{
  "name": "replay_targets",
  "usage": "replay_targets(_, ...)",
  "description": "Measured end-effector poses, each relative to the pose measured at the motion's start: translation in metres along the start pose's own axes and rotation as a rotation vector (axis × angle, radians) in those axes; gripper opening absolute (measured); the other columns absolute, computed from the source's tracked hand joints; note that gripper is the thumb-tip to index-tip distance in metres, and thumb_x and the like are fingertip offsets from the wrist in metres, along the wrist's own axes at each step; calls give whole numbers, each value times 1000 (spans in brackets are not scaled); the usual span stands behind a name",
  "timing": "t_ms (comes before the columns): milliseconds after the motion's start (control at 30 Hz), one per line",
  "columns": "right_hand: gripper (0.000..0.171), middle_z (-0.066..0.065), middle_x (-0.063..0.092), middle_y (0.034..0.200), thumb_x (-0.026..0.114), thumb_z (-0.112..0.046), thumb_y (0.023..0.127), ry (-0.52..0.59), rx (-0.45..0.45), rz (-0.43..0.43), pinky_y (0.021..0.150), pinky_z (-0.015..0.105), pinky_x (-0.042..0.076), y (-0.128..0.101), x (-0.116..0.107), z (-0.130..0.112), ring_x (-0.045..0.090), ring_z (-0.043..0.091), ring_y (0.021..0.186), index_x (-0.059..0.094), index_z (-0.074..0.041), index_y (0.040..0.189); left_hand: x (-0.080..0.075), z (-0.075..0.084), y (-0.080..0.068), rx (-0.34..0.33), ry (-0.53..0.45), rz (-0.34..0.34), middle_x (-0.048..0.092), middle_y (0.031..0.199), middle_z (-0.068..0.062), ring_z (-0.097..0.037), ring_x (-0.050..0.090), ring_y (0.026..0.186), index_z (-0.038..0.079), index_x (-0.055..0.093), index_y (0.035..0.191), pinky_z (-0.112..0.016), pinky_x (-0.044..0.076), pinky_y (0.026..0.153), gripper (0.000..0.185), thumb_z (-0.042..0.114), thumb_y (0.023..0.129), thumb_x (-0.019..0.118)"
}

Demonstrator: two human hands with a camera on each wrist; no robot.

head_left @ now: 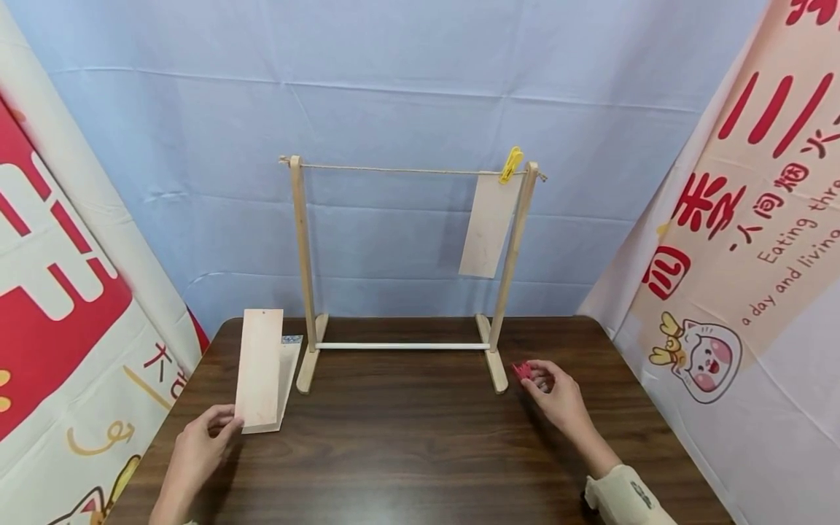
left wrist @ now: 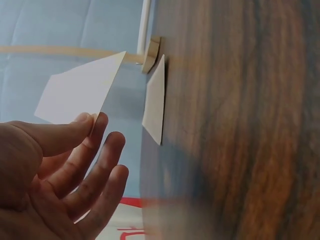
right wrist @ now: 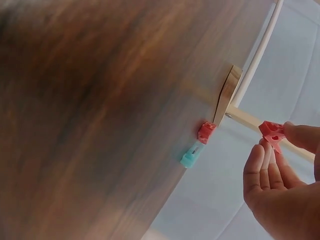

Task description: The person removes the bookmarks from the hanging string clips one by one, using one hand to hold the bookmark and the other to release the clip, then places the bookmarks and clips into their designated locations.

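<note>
My left hand (head_left: 200, 448) pinches a pale rectangular card (head_left: 261, 364) by its lower edge, thumb on one side and forefinger on the other. A small hole shows near the card's top. Behind it, more pale card (left wrist: 156, 102) lies on the table, partly hidden in the head view. My right hand (head_left: 556, 397) pinches a red clothespin (right wrist: 272, 131) between thumb and fingers, over the table's right side. Another red clothespin (right wrist: 206, 132) and a teal clothespin (right wrist: 191, 155) lie on the table near the stand's foot. Both are hidden by my hand in the head view.
A wooden stand (head_left: 305, 255) holds a string (head_left: 394, 170) across its top and a white bar (head_left: 400, 346) low down. A yellow clothespin (head_left: 510, 166) fixes a pale card (head_left: 488, 226) at the string's right end. Cloth hangs behind the brown table (head_left: 394, 437).
</note>
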State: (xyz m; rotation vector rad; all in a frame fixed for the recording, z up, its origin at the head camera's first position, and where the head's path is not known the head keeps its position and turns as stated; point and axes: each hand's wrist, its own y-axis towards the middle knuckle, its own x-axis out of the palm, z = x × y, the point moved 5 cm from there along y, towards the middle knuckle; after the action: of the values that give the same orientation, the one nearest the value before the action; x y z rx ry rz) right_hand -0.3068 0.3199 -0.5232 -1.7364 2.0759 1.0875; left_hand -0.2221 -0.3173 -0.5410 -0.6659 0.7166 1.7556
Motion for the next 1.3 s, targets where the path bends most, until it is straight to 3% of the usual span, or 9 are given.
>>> replay_targets(200, 32, 14, 75, 96, 83, -1, 93, -17, 39, -19, 68, 16, 52, -3, -1, 3, 64, 10, 81, 71, 9, 121, 0, -4, 1, -1, 32, -29, 81, 105, -12, -32, 73, 99, 2, 75, 123, -48, 54, 85, 29, 23, 104, 76)
replay_targets(567, 33, 14, 74, 94, 82, -1, 93, -79, 80, -26, 67, 19, 52, -6, -1, 9, 66, 16, 81, 71, 10, 121, -1, -9, 2, -7, 25, -80, 80, 107, -18, -50, 68, 118, -4, 71, 128, -65, 49, 100, 37, 24, 104, 75)
replay_targets(933, 31, 10, 74, 94, 81, -5, 95, -150, 164, -102, 73, 27, 54, -9, 4, 16, 68, 18, 82, 71, 8, 122, -1, -11, 1, -11, 29, -109, 81, 106, -16, -49, 69, 118, -4, 70, 131, -66, 48, 101, 39, 23, 103, 76)
replay_targets(1300, 32, 10, 72, 88, 79, -5, 95, -215, 180, -170, 67, 32, 55, -5, 7, 19, 67, 17, 76, 70, 12, 120, -2, -14, 0, -30, 31, -144, 81, 108, -14, -49, 66, 122, -2, 69, 132, -66, 47, 102, 40, 25, 103, 76)
